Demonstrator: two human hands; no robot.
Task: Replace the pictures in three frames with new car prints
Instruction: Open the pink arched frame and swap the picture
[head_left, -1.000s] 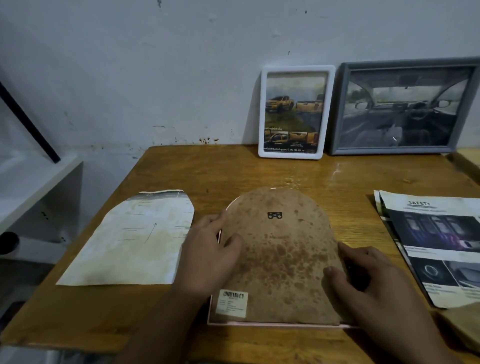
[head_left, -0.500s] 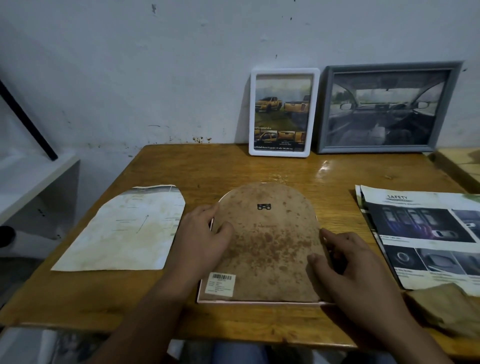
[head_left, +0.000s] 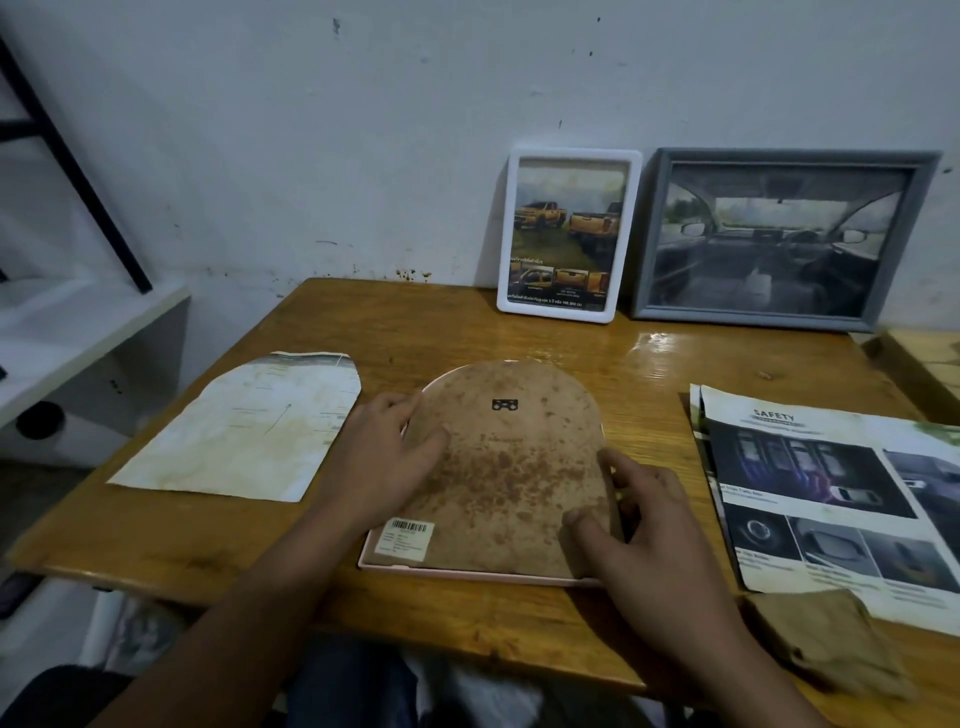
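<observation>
Mottled brown arched backing board (head_left: 511, 467) under both flat hands.

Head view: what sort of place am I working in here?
Probably a plain room at home or a small workshop: a worn wooden table pushed against a stained white wall, framed car prints leaning on it, and a white shelf beside the table.

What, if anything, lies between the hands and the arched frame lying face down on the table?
Nothing visible. The left hand and right hand already rest on the brown backing board of the arched frame, one at each side.
</observation>
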